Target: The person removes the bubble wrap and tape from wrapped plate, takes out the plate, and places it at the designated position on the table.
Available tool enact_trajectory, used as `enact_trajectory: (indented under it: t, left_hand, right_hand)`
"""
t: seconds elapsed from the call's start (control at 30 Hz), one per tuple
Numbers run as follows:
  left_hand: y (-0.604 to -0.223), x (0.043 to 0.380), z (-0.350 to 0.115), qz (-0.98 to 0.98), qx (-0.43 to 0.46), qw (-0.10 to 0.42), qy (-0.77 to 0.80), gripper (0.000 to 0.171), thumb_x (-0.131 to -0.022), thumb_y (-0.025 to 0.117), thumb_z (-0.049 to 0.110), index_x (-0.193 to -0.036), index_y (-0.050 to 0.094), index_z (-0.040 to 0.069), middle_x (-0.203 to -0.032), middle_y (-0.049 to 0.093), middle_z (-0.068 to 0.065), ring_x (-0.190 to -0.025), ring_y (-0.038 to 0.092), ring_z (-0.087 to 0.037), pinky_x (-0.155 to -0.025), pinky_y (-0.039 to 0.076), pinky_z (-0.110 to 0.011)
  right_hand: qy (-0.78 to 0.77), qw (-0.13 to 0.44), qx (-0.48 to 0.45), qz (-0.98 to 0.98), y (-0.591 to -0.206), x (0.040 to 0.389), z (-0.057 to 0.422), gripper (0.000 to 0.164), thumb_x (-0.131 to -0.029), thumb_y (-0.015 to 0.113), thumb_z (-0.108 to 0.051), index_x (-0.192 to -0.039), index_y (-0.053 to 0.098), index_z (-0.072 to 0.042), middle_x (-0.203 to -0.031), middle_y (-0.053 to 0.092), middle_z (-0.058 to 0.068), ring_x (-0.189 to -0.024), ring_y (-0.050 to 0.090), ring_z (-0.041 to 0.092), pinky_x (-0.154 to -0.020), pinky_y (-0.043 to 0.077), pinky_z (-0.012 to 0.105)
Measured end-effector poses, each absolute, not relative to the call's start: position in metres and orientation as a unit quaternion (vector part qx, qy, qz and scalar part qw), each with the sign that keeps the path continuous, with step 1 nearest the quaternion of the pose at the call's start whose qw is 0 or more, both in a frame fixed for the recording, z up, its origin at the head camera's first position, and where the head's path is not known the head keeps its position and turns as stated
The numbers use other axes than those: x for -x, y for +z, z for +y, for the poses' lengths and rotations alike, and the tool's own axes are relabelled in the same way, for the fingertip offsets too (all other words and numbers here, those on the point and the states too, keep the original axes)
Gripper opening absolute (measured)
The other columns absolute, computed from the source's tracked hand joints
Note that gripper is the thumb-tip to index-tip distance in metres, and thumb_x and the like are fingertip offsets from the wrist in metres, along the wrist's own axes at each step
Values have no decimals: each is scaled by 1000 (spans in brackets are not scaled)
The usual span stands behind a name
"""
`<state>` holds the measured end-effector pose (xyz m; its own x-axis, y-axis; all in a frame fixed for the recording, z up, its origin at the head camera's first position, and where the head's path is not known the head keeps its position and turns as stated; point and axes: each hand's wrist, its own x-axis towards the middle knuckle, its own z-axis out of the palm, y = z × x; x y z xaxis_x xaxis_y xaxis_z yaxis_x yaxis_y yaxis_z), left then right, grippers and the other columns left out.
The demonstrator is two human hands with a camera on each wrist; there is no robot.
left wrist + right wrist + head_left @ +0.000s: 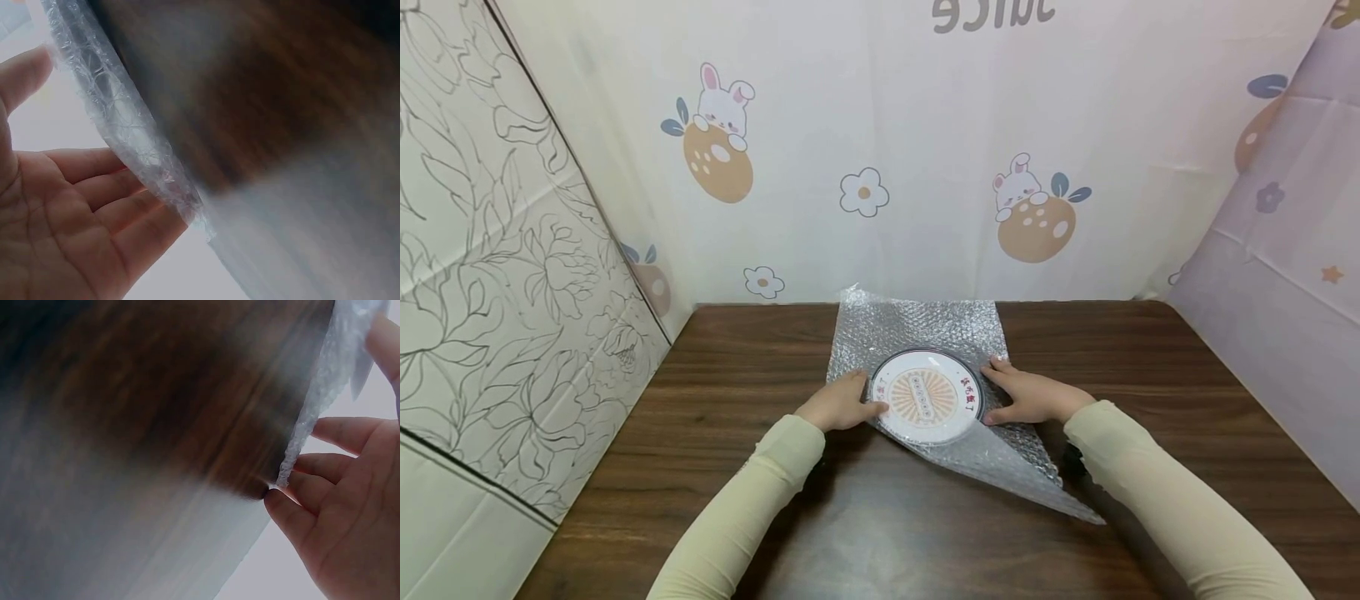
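Note:
A round white plate point(927, 396) with a dark rim line, red characters and an orange sunburst lies face up on a sheet of bubble wrap point(917, 321). My left hand point(844, 402) grips the plate's left side, thumb over the rim. In the left wrist view its fingers point(147, 231) reach behind a strip of the wrap. On the plate's right, my right hand point(1030, 395) holds the wrap beside the rim, fingers and thumb apart. Its fingers point(312, 506) lie along the wrap's edge in the right wrist view. A flap of wrap covers the plate's front rim and slants out to the front right.
Dark brown wooden table point(737, 375) surrounds the wrap on both sides and in front. A curtain point(805, 108) with rabbits and flowers hangs at the table's back edge. White panels point(512, 250) with line-drawn flowers stand on the left.

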<state>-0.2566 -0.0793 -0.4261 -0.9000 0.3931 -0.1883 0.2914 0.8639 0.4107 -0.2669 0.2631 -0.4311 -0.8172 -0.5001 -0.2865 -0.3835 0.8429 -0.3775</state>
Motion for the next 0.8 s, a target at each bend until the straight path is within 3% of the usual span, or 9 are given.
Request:
enact_trajectory:
  t: [0.6, 0.8]
  left_hand:
    - [-406, 257, -82, 949, -197, 70, 236, 70, -97, 58, 40, -149, 36, -2, -154, 39, -19, -144, 36, -33, -118, 31, -46]
    - [-407, 262, -80, 945, -205, 70, 247, 67, -97, 60, 37, -148, 39, 0, -154, 40, -17, -144, 36, -32, -119, 30, -45]
  right_hand:
    - [-157, 195, 234, 939, -430, 266, 262, 98, -87, 67, -53, -154, 21, 3, -161, 4, 29, -147, 12, 50, -112, 28, 64]
    - [-156, 193, 238, 939, -430, 266, 261, 98, -87, 67, -53, -154, 22, 3, -161, 5, 30, -146, 13, 51, -112, 29, 64]
